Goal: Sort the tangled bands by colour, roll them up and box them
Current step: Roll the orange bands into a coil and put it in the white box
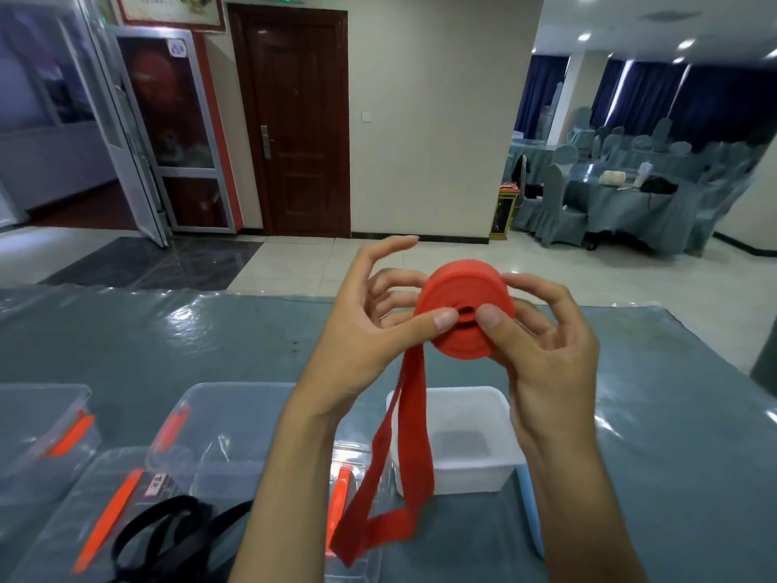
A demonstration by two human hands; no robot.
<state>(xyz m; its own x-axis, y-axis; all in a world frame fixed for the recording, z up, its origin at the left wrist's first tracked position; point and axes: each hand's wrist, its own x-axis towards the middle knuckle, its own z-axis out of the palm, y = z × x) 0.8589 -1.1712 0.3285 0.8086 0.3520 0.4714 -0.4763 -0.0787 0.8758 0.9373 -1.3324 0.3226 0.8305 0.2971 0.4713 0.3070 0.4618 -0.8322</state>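
Note:
I hold a red band (pixel 458 288), mostly wound into a thick roll, in the air above the table. My left hand (pixel 370 326) pinches the roll's left side with thumb and fingers. My right hand (pixel 542 330) grips its right side, thumb pressed near the roll's centre. A loose red tail hangs down from the roll in a long loop and ends near the table's front edge. A black band (pixel 168 532) lies coiled at the lower left. A light blue band (pixel 530 511) shows partly behind my right forearm.
A white plastic box (pixel 500 418) stands open under the roll. Clear plastic boxes with orange latches (pixel 227 422) and lids lie on the grey-blue table (pixel 168 338) at left. Covered chairs and tables stand far right.

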